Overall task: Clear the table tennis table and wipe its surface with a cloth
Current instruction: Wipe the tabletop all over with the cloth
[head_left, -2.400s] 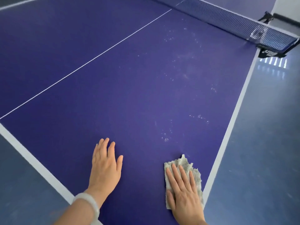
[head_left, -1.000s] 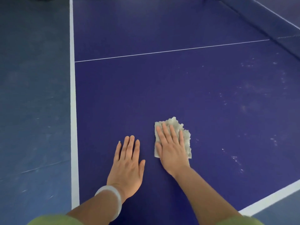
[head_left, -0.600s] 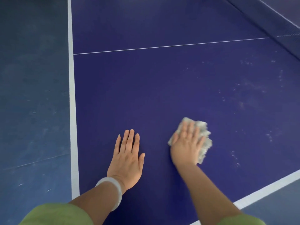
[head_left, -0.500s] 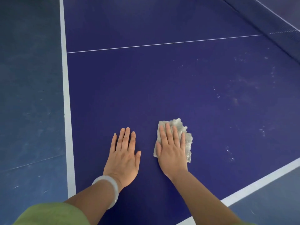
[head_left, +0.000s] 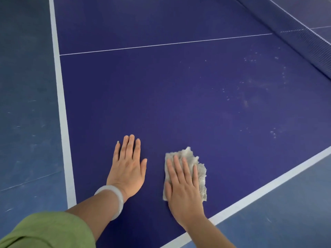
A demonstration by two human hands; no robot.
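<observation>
Cloth (head_left: 200, 169) pressed flat on surface (head_left: 179, 95) under right hand (head_left: 184, 190), fingers straight and spread, nothing gripped. Left hand (head_left: 128, 167) laid flat on bare surface near cloth, not touching it, fingers straight, nothing held. Left edge band (head_left: 61, 113) seen near left hand; right edge band (head_left: 268, 187) crossed by right forearm. Wide open surface seen ahead, up to net (head_left: 304, 38) at far right. Pale specks (head_left: 274, 133) scattered on right part.

Indoor sports hall, blue table tennis table (head_left: 179, 97) with white lines, net (head_left: 293, 31), blue sports floor (head_left: 26, 104)
</observation>
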